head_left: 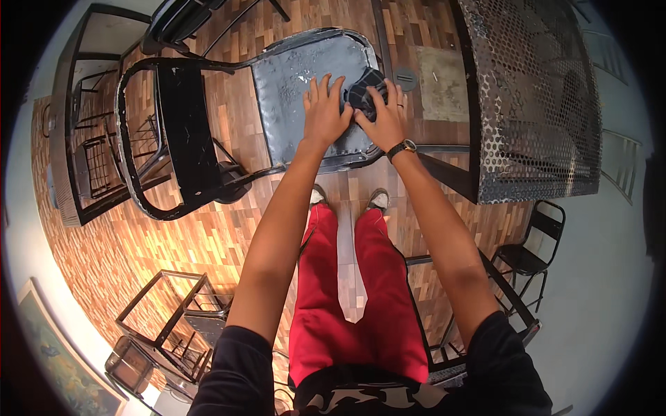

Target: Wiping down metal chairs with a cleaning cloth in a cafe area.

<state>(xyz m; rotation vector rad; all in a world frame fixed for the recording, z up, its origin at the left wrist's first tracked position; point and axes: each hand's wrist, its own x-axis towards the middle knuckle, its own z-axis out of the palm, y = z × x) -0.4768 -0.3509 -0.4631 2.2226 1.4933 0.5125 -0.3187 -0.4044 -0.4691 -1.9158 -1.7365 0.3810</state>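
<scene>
Wooden floor point(208, 236) under metal chair point(298, 90); hands point(326, 114) press its seat.

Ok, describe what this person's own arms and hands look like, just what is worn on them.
Both forearms are bare up to short black sleeves at the upper arms. The right hand has a wristwatch with a dark strap and round dark face at the wrist, and what looks like a ring on one finger. The left hand shows no watch, ring or glove.
</scene>
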